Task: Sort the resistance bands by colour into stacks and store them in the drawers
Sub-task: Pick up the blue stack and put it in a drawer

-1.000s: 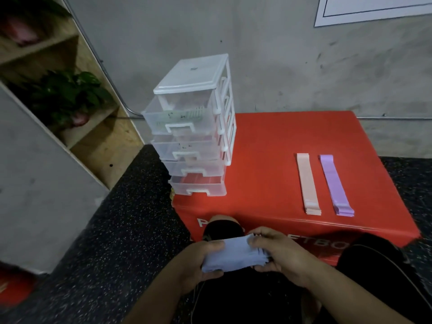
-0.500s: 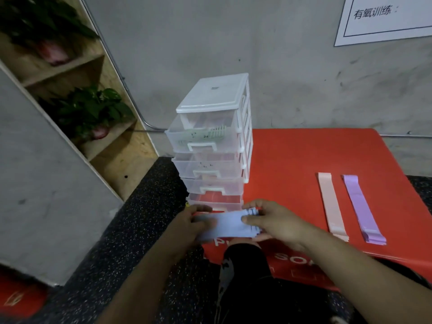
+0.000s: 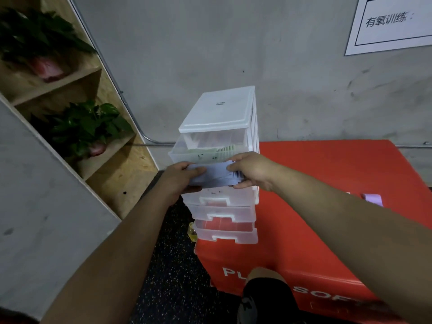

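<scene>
Light blue band stack (image 3: 214, 175) held level in front of the clear drawer unit (image 3: 221, 160), at second-drawer height. Left hand (image 3: 180, 181) pinches its left end, right hand (image 3: 251, 170) its right end. Top drawer (image 3: 205, 149) holds green bands. Unit sits on red surface (image 3: 327, 183); purple band (image 3: 372, 198) lies to the right, well apart.

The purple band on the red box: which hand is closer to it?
Right. The right hand grips the blue stack at the drawers, left of the purple band; the left hand is farther left.
</scene>
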